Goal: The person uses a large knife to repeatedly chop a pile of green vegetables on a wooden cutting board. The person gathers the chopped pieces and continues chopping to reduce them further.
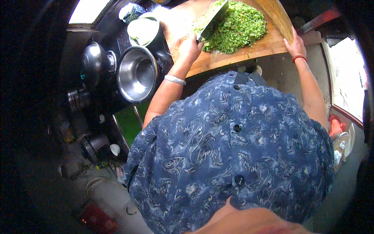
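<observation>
A wooden chopping board (pixel 216 62) lies before me at the top, with a heap of finely chopped green vegetable (pixel 242 27) on it, flecked with red. My left hand (pixel 190 48), with a pale bangle at the wrist, grips the handle of a cleaver (pixel 215 21). The blade slants up to the right, against the left side of the heap. At the board's right side, my right hand (pixel 295 45), with a red beaded bracelet, holds the lower end of a thick, curved wooden piece (pixel 276 19); its exact kind is unclear.
Left of the board stand a steel basin (pixel 125 83), a pale bowl (pixel 158 30) with something whitish in it, and a blue-and-white patterned object (pixel 135 11). A domed metal vessel (pixel 94 58) sits farther left. Red and white bags or wrappings (pixel 337 127) lie low at the right.
</observation>
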The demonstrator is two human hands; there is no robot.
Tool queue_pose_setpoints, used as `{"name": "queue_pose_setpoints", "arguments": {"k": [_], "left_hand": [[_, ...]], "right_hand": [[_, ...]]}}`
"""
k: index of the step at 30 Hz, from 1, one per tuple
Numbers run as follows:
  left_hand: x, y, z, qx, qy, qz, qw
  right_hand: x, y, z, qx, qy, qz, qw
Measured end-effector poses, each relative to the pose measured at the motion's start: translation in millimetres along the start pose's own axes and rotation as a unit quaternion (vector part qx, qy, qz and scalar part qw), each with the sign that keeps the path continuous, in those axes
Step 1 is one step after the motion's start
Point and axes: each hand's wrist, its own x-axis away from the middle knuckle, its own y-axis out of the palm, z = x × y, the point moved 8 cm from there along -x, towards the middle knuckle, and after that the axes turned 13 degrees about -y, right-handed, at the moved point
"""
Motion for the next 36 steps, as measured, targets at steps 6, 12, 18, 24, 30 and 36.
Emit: {"name": "queue_pose_setpoints", "arguments": {"k": [6,12,18,24,30,36], "left_hand": [[-5,11,-23,0.006,0.01,0.058,0.998],[-1,-15,-6,-0.029,0.004,0.029,0.999],[-1,31,-40,0.065,-0.018,0.024,0.997],[4,-13,-2,0.011,0.011,0.029,0.999],[6,31,-16,0.004,-0.021,-0.018,1.0],[4,-3,6,0.064,0.014,0.018,0.998]], "right_hand": [[-2,11,8,0.0,0.014,-0.012,1.0],[1,13,7,-0.001,0.018,-0.033,0.999],[-4,9,2,0.0,0.014,-0.023,1.0],[-2,14,14,0.001,0.012,-0.01,1.0],[-2,11,5,0.004,0.018,-0.021,1.0],[0,7,7,0.007,0.027,-0.024,0.999]]}}
